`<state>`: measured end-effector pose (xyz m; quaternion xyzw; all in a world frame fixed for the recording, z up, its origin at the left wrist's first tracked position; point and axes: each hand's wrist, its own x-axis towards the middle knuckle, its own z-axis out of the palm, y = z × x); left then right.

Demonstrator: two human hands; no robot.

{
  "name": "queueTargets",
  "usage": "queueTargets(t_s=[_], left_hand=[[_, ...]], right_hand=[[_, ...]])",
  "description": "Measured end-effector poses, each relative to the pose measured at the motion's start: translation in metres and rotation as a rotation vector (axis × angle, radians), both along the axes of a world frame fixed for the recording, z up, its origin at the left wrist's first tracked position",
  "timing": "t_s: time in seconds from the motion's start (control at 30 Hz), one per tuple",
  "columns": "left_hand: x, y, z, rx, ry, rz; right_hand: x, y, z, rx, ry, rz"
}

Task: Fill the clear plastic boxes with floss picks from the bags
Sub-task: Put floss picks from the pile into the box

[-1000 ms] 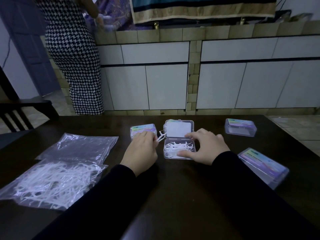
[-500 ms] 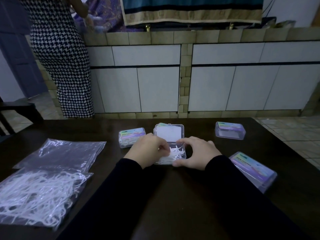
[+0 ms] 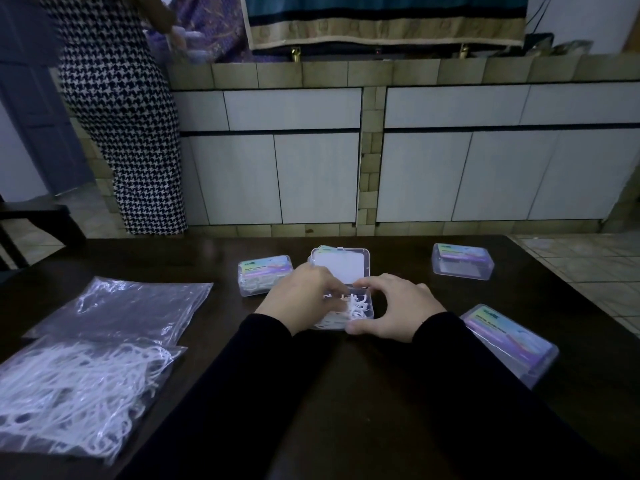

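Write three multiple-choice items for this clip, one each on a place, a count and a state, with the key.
1. Where does the bag of floss picks lie on the table?
A. near left
B. far right
C. behind the open box

2. How many closed boxes are on the table?
A. one
B. three
C. five

3. How is the lid of the open box between the hands?
A. snapped shut
B. raised at the far side
C. lying detached on the table

Key: 1 A, the full bag sits by the near left edge. 2 B, closed boxes lie at far left, far right and near right. 3 B, the lid stands up behind the tray while the left hand is at the picks and the right hand steadies the box.
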<state>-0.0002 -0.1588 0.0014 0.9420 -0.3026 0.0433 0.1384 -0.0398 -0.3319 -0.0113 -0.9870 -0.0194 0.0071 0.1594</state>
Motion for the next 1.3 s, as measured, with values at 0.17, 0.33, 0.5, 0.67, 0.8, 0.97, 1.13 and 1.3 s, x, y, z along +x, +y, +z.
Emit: queueTargets(t_s=[0.17,0.33,0.5,0.67,0.8,0.97,1.13,1.3], left_hand=[[-0.003,0.000,0.002,-0.034,0.042,-0.006],[-0.001,0.008,0.001,-0.101,0.155,-0.041],[0.000,0.009,-0.001,-0.094,0.105,-0.002],[0.003,0.009,-0.003,-0.101,0.090,0.040],[0.002,0.013,-0.007,-0.131,0.116,0.050],[-0.001,0.012,-0.008,-0.203,0.077,0.049],[-0.011,0.017,-0.010,-0.306,-0.067,0.071],[-0.029,0.029,-0.004,-0.292,-0.169,0.134]], right_hand=[[0.000,0.002,0.001,-0.005,0.009,-0.006],[-0.001,0.002,0.001,-0.009,0.011,-0.007],[0.000,0.002,0.001,-0.006,0.017,-0.007],[-0.003,0.003,0.001,-0.012,0.012,-0.008],[-0.004,0.004,0.002,-0.001,0.008,-0.014],[-0.003,0.005,-0.003,0.003,-0.013,-0.019],[-0.007,0.007,-0.008,-0.029,-0.085,-0.025],[-0.015,0.024,-0.007,0.072,-0.360,0.006]])
